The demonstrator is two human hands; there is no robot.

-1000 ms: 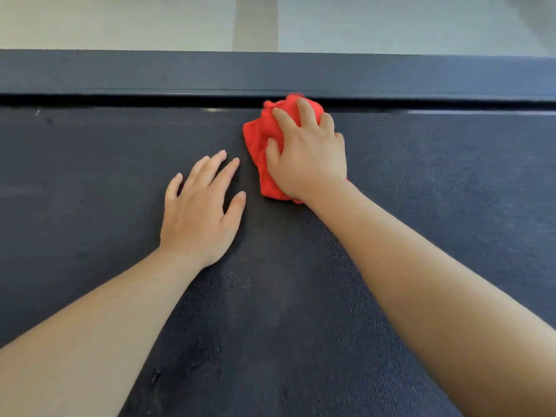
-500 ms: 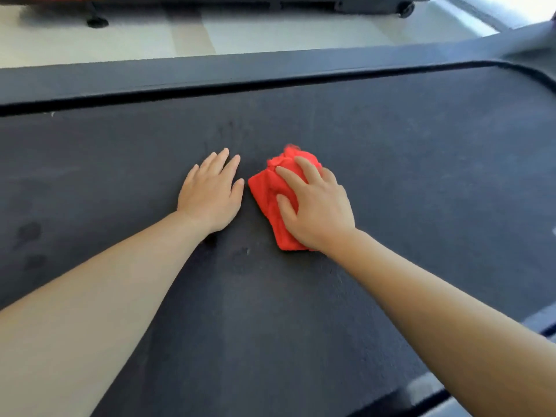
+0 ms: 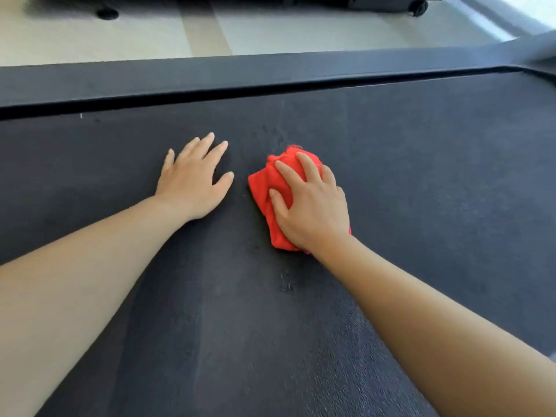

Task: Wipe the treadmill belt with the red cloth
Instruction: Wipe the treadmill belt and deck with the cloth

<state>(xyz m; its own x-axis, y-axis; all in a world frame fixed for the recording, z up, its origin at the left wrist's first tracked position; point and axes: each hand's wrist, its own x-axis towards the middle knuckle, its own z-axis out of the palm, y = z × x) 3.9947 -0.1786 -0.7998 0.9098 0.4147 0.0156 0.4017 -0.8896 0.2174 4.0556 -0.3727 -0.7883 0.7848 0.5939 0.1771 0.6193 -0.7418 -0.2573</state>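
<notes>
Both hands sit on the treadmill belt (image 3: 421, 164). My right hand (image 3: 313, 206) presses the bunched red cloth (image 3: 264, 182), fingers curled over it. My left hand (image 3: 192, 182) lies flat, fingers spread, just beside.

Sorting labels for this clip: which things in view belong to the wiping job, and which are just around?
Job: red cloth, treadmill belt, right hand pressing the cloth, left hand flat on the belt.

Around: side rail, pale floor, dark equipment base beyond.
</notes>
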